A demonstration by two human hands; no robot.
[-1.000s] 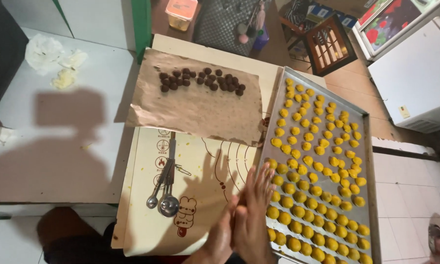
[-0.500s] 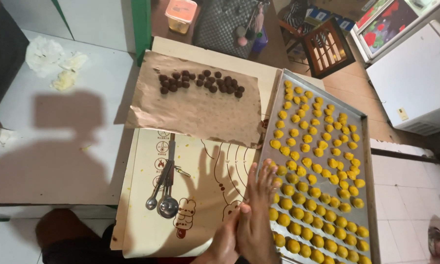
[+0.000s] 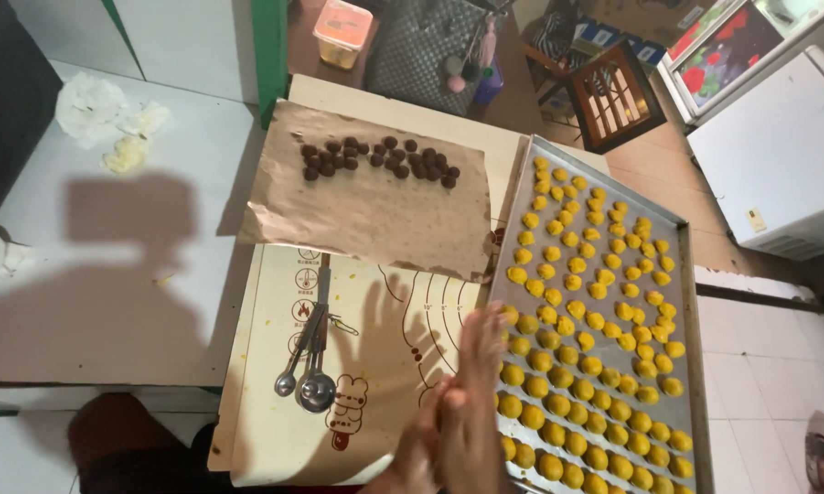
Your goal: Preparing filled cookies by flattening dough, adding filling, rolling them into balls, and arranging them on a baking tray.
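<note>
At the frame's bottom centre, the left hand and right hand press palms together, flat-fingered; anything between them is hidden. Beside them, round yellow dough balls fill a rectangular metal tray. Small dark balls sit on crinkled brown paper at upper centre.

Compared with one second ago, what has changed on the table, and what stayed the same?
Only the hands moved: the right hand and left hand, pressed palm to palm, shifted slightly, fingers pointing more upright. Nothing was picked up or released. The metal tray of yellow dough balls, brown paper with dark balls and steel measuring spoons stayed put.
</note>
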